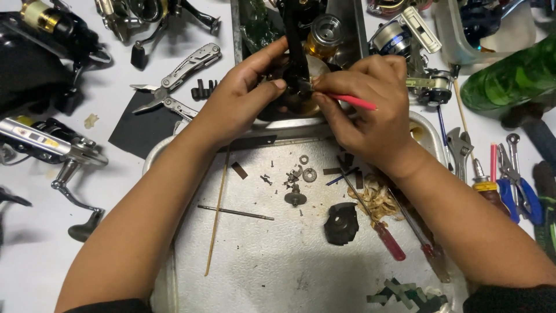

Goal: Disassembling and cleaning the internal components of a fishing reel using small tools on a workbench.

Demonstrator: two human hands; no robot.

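Note:
My left hand [243, 90] grips a black fishing reel body [295, 52] held upright over the far edge of a metal tray [260, 261]. Pinched between the fingers of my right hand [370, 110] is a thin red-handled tool [356, 102], its tip set against the reel where a brass-coloured part [307, 104] shows between my fingers. On the tray below lie small screws and washers [298, 173], a small gear on a shaft [295, 198], a black reel cover piece [340, 223] and a thin metal rod [234, 213].
Red-handled screwdrivers [385, 235] and a long wooden stick [217, 214] lie on the tray. Folding pliers [174, 81] and other reels [49, 145] are on the white table at left. Spanners, blue pliers [521, 194], a green bottle [512, 75] sit right.

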